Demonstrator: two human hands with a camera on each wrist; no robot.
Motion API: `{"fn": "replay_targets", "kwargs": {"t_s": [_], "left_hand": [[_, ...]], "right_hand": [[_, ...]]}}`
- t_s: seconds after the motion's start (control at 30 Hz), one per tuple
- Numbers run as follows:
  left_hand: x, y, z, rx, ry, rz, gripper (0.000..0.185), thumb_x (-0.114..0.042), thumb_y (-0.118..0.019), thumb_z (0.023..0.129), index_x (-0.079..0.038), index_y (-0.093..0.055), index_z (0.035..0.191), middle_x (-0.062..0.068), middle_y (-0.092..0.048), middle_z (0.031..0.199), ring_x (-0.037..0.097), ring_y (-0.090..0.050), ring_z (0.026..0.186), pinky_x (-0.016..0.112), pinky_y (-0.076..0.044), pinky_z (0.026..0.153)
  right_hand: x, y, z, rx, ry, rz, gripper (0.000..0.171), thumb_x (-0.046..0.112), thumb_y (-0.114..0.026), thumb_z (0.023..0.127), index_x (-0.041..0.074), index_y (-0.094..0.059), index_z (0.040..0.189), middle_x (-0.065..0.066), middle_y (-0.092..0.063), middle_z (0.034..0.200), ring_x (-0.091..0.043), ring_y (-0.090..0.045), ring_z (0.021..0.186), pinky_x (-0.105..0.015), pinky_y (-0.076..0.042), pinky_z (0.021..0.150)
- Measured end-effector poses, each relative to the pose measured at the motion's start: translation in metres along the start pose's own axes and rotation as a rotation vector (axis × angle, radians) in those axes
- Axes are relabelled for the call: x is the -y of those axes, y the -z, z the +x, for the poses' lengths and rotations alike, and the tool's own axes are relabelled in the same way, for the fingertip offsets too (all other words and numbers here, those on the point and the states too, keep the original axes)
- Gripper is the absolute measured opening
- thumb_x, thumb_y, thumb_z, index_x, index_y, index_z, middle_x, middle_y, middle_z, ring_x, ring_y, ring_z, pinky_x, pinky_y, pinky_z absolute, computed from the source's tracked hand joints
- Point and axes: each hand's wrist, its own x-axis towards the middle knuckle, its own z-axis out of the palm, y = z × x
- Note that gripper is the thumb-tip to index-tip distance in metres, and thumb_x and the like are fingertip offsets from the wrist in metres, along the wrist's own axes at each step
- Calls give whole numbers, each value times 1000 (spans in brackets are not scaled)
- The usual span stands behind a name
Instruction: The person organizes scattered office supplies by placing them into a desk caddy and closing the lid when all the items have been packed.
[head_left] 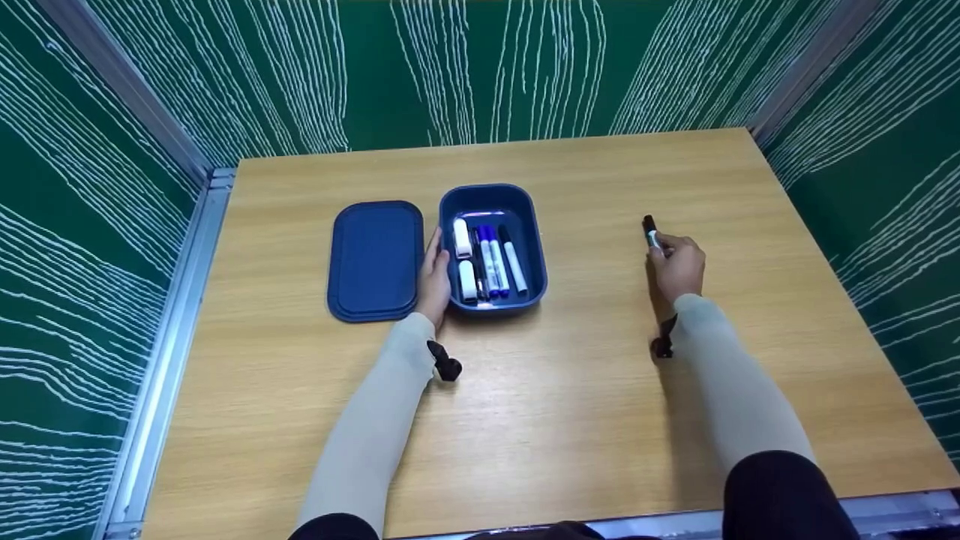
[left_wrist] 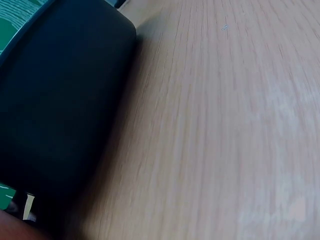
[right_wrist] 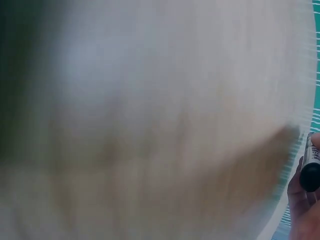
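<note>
Right hand (head_left: 679, 266) gripping marker (head_left: 650, 231) over table (head_left: 600, 420) — left hand (head_left: 433, 279), fingers straight, flat against box (head_left: 532, 225).

Navy blue plastic box (head_left: 527, 225) and matching flat lid (head_left: 374, 259) on pale wood-grain table (head_left: 570, 390).
Green walls (head_left: 480, 67) carry wavy white lines; black-capped white marker (head_left: 650, 231).

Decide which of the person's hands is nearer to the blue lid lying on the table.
Left. The left hand rests between the lid and the box, right beside the lid. The right hand is far across the table, holding a marker.
</note>
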Motion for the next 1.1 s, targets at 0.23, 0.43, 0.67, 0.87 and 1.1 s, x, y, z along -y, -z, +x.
{"fn": "replay_targets", "kwargs": {"t_s": [0.23,0.43,0.67,0.87,1.1], "left_hand": [[-2,0,0,1,-17,-10,51,-20,-34,108,-21,-25,158,0,-23,163,21,-16,151,39,-14,123],[-2,-1,-1,-9,-20,-34,50,-18,-35,107,-19,-27,157,2,-24,163,21,-16,151,37,-15,123],[-1,-2,-1,-16,-10,-12,50,-19,-35,108,-22,-27,157,0,-24,163,21,-17,151,37,-15,123],[-2,-2,-1,-26,-16,-15,50,-17,-36,107,-20,-29,156,1,-26,162,21,-18,151,36,-16,122],[-3,-2,-2,-18,-13,-13,50,-18,-35,107,-22,-27,157,-1,-25,163,21,-17,151,37,-15,123]], "right_hand": [[14,0,0,-30,38,43,35,13,-56,99,8,-62,133,-16,-61,123,-21,-58,100,-12,-46,70],[30,-2,-2,-52,62,109,33,16,-58,98,11,-65,130,-13,-63,121,-15,-55,89,-12,-44,61],[47,-8,-6,-106,149,119,28,14,-61,96,8,-69,123,-12,-67,112,-7,-55,82,-8,-43,62],[60,-10,-8,-122,229,125,25,13,-65,94,5,-72,117,-13,-70,109,-3,-53,76,-7,-41,57],[69,-12,-11,-129,232,158,23,16,-68,93,8,-75,113,-11,-72,107,-3,-55,75,-8,-41,55]]}}
